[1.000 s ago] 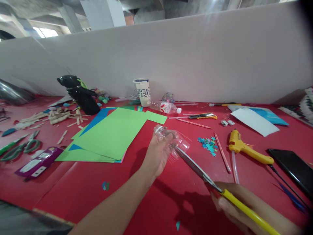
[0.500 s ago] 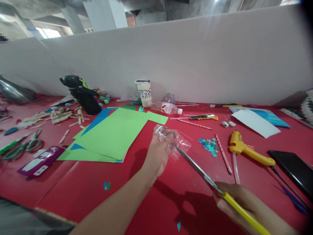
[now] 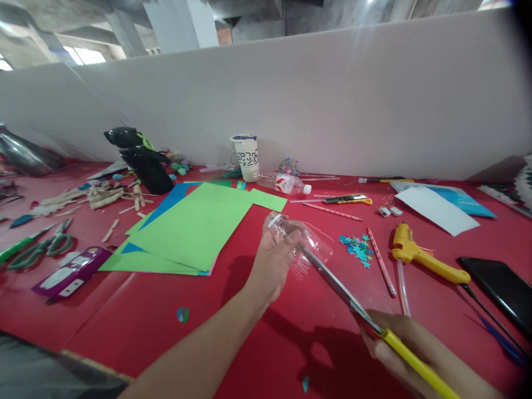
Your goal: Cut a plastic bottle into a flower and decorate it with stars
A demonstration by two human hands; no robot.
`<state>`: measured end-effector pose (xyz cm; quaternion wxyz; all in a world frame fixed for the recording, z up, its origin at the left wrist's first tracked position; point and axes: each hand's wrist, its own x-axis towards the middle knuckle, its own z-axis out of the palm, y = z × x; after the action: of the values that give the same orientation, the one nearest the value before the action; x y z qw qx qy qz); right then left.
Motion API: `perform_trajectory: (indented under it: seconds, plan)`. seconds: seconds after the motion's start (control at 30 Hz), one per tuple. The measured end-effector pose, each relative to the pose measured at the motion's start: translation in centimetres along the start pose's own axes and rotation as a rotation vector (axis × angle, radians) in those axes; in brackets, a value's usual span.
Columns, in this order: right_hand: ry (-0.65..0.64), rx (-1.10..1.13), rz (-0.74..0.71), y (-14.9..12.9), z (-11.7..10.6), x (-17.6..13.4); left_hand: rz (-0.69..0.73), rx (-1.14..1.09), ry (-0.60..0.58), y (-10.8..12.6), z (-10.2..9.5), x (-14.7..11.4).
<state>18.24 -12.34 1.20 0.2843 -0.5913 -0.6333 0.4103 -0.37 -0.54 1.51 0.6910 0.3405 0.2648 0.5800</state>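
Observation:
Gripped in my left hand (image 3: 270, 266) is the clear neck end of a cut plastic bottle (image 3: 316, 241), its mouth pointing up and to the left. The lower edge looks split into thin strips, though the clear plastic makes this hard to see. My right hand (image 3: 399, 338) is wrapped round the yellow handle of a pair of scissors (image 3: 344, 293). The blades reach up and left, with their tips against the plastic close to my left thumb. Both hands are above the red table (image 3: 266, 343).
Green paper sheets (image 3: 195, 227) lie left of my hands. A yellow glue gun (image 3: 424, 257), a pink pencil (image 3: 380, 260) and blue star sequins (image 3: 357, 249) lie to the right. Behind are a box cutter (image 3: 347, 198), a bottle (image 3: 282, 183) and a white cup (image 3: 246, 158).
The cut bottle piece has turned slightly in my left hand, so its wide end shows rounder. The scissors stay against it; the whole view has shifted a little.

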Motion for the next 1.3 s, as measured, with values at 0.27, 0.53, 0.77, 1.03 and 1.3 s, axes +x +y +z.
perform_trajectory:
  seconds: [0.27,0.53,0.77,1.03,1.3]
  plan:
    - [-0.039,-0.013,-0.026,0.2,0.0,0.4,-0.005,0.002,0.036,0.2,0.1,0.1]
    - [-0.013,0.016,0.016,-0.3,0.0,-0.1,0.033,0.022,-0.027,-0.3,0.3,-0.3]
    - [-0.006,0.006,0.013,0.0,-0.1,0.0,0.057,0.011,-0.028,-0.4,0.3,-0.3]
    - [0.023,0.000,0.016,0.5,0.3,-0.2,0.058,0.024,-0.032,-0.4,0.3,-0.4]
    - [-0.002,0.005,0.027,-0.1,0.4,-0.2,0.113,0.102,-0.112,-1.0,0.1,-0.7]
